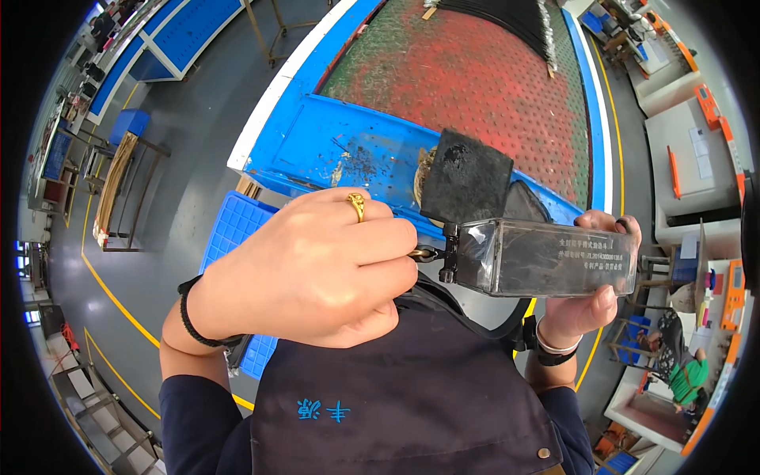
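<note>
In front of my chest, my right hand [582, 311] holds a long clear-walled plastic box [546, 269] with a dark inside and pale print on its side. Its fingers wrap the box's right end, thumb below. At the left end sits a black hinge-like fitting [450, 253]. My left hand [332, 273], closed in a fist with a gold ring on one finger, is right beside that fitting. A small brass-coloured piece [425, 253] shows between the fist and the fitting; the rest of it is hidden. Just beyond the box lies a black square pad [467, 176].
Ahead stands a blue-framed table [277, 154] with a worn red and green top [467, 79] and dark bits in its near trough. Black material [499, 16] lies at its far end. A blue plastic crate [237, 229] is at the left. Another person [687, 372] is at the far right.
</note>
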`<move>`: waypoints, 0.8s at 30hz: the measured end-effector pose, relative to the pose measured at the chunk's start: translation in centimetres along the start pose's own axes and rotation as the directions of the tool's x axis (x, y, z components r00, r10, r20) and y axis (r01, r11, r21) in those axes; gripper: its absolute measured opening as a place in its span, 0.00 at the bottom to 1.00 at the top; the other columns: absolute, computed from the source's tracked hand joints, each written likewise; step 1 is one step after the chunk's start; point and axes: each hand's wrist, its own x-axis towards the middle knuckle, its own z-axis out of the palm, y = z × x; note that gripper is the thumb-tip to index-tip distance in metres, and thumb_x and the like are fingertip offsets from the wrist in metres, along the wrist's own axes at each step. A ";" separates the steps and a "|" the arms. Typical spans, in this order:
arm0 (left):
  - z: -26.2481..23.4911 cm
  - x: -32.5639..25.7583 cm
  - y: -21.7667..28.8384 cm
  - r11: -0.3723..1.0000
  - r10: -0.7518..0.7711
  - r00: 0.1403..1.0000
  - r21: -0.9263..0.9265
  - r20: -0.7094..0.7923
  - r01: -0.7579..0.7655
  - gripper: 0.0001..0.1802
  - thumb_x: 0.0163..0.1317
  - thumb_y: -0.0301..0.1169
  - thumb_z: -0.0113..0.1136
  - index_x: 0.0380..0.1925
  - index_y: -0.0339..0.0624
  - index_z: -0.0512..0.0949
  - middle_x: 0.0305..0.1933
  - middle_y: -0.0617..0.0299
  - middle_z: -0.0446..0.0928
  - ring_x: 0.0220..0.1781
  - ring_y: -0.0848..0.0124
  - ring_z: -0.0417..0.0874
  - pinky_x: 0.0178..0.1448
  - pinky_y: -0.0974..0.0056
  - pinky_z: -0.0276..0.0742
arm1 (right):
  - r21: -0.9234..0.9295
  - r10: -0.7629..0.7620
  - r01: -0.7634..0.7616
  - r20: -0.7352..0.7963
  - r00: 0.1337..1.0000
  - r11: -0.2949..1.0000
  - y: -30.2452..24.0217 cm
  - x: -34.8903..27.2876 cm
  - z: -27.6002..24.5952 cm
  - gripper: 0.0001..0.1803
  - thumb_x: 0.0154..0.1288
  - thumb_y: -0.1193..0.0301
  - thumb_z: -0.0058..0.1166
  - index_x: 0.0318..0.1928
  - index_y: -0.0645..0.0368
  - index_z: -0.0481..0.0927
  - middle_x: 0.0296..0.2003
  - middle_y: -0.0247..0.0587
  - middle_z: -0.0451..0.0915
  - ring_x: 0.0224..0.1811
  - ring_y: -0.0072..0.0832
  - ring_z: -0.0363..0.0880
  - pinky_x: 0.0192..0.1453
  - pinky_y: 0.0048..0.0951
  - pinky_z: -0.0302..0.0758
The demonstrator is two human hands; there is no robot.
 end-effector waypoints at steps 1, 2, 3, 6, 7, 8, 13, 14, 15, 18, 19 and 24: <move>0.1 0.0 -0.1 1.000 -0.009 1.000 -0.004 0.014 0.009 0.12 0.23 0.22 0.54 0.17 0.40 0.74 0.25 0.61 0.72 0.21 0.67 0.72 0.26 0.66 0.68 | -0.013 0.013 -0.014 -0.056 0.998 1.000 -0.1 0.0 0.4 0.44 0.42 0.47 0.59 0.57 0.59 0.61 0.40 0.53 0.72 0.43 0.33 0.73 0.45 0.30 0.72; 0.1 0.0 -0.1 1.000 -0.014 1.000 -0.001 0.007 0.014 0.12 0.23 0.22 0.54 0.17 0.40 0.74 0.25 0.61 0.73 0.21 0.67 0.72 0.25 0.66 0.68 | -0.026 0.025 -0.028 -0.112 0.993 0.999 -0.2 -0.1 0.7 0.46 0.40 0.44 0.63 0.56 0.59 0.61 0.38 0.53 0.74 0.40 0.34 0.74 0.44 0.31 0.73; 0.0 0.1 0.0 1.000 -0.021 1.000 0.004 0.000 0.021 0.12 0.23 0.22 0.54 0.17 0.40 0.74 0.25 0.61 0.73 0.21 0.66 0.72 0.25 0.66 0.68 | -0.054 0.002 -0.008 -0.108 0.994 0.999 -0.2 -0.2 0.7 0.47 0.40 0.44 0.63 0.56 0.58 0.61 0.38 0.53 0.74 0.40 0.34 0.74 0.44 0.31 0.73; -0.1 0.2 0.2 0.999 -0.026 0.999 0.028 -0.022 0.026 0.12 0.22 0.22 0.54 0.16 0.40 0.74 0.24 0.61 0.73 0.21 0.66 0.72 0.25 0.66 0.67 | -0.129 -0.059 0.046 -0.098 0.993 0.991 -0.3 -0.4 0.5 0.47 0.40 0.42 0.63 0.56 0.58 0.61 0.38 0.53 0.74 0.40 0.34 0.74 0.43 0.31 0.73; -0.1 0.1 0.2 0.999 -0.026 0.999 0.039 -0.031 0.027 0.12 0.22 0.22 0.54 0.16 0.40 0.74 0.24 0.61 0.73 0.20 0.66 0.71 0.25 0.65 0.67 | -0.148 -0.074 0.059 -0.098 0.992 0.987 -0.4 -0.5 0.2 0.47 0.40 0.42 0.62 0.55 0.58 0.61 0.38 0.53 0.74 0.40 0.34 0.74 0.43 0.31 0.73; -0.1 0.1 0.1 0.999 -0.021 0.999 0.044 -0.043 0.023 0.12 0.22 0.22 0.54 0.16 0.40 0.74 0.24 0.61 0.73 0.20 0.66 0.71 0.25 0.65 0.67 | -0.168 -0.089 0.072 -0.097 0.991 0.983 -0.4 -0.5 -0.1 0.47 0.40 0.41 0.62 0.55 0.58 0.61 0.38 0.53 0.74 0.40 0.34 0.74 0.43 0.32 0.73; -0.1 0.1 -0.2 0.994 0.051 0.994 0.097 -0.101 -0.041 0.11 0.23 0.23 0.54 0.16 0.40 0.75 0.25 0.61 0.73 0.19 0.68 0.68 0.24 0.66 0.63 | -0.010 -0.042 0.041 -0.219 0.975 0.999 -0.1 0.0 -0.5 0.45 0.44 0.45 0.54 0.58 0.62 0.60 0.40 0.53 0.72 0.45 0.35 0.71 0.48 0.32 0.69; -0.1 0.2 -0.1 0.992 0.058 0.993 0.113 -0.101 -0.047 0.11 0.23 0.24 0.54 0.16 0.40 0.75 0.25 0.62 0.73 0.18 0.68 0.68 0.24 0.66 0.63 | 0.017 -0.001 0.005 -0.218 0.976 1.000 -0.4 0.1 -0.2 0.46 0.43 0.45 0.55 0.58 0.62 0.60 0.40 0.52 0.72 0.46 0.35 0.70 0.48 0.32 0.69; -0.1 0.2 0.0 0.990 0.067 0.993 0.132 -0.099 -0.054 0.11 0.24 0.24 0.55 0.16 0.40 0.75 0.26 0.62 0.73 0.18 0.69 0.68 0.24 0.66 0.62 | 0.045 0.039 -0.030 -0.216 0.976 0.999 -0.7 0.3 0.1 0.46 0.43 0.45 0.55 0.57 0.62 0.61 0.40 0.52 0.71 0.46 0.35 0.70 0.48 0.32 0.69; -0.3 0.4 0.2 0.979 0.104 0.992 0.183 -0.068 -0.090 0.10 0.26 0.26 0.55 0.16 0.40 0.75 0.26 0.61 0.73 0.18 0.70 0.67 0.24 0.67 0.62 | 0.069 0.085 -0.076 -0.145 0.986 0.995 -0.7 0.6 0.3 0.46 0.42 0.46 0.58 0.57 0.61 0.61 0.40 0.52 0.72 0.46 0.36 0.72 0.49 0.33 0.70; -0.4 0.5 0.2 0.974 0.116 0.992 0.200 -0.053 -0.104 0.09 0.26 0.26 0.55 0.16 0.39 0.75 0.27 0.61 0.73 0.18 0.71 0.67 0.24 0.67 0.61 | 0.060 0.097 -0.090 -0.116 0.989 0.994 -0.9 0.6 0.5 0.46 0.42 0.46 0.58 0.57 0.61 0.61 0.40 0.52 0.72 0.46 0.36 0.72 0.49 0.33 0.70; -0.4 0.6 0.5 0.959 0.163 0.986 0.241 -0.037 -0.149 0.10 0.27 0.29 0.58 0.17 0.38 0.75 0.28 0.60 0.73 0.19 0.70 0.66 0.25 0.66 0.62 | 0.057 0.108 -0.105 -0.055 0.993 0.993 -1.1 1.0 1.1 0.45 0.42 0.47 0.60 0.57 0.61 0.62 0.40 0.53 0.73 0.45 0.38 0.74 0.49 0.35 0.70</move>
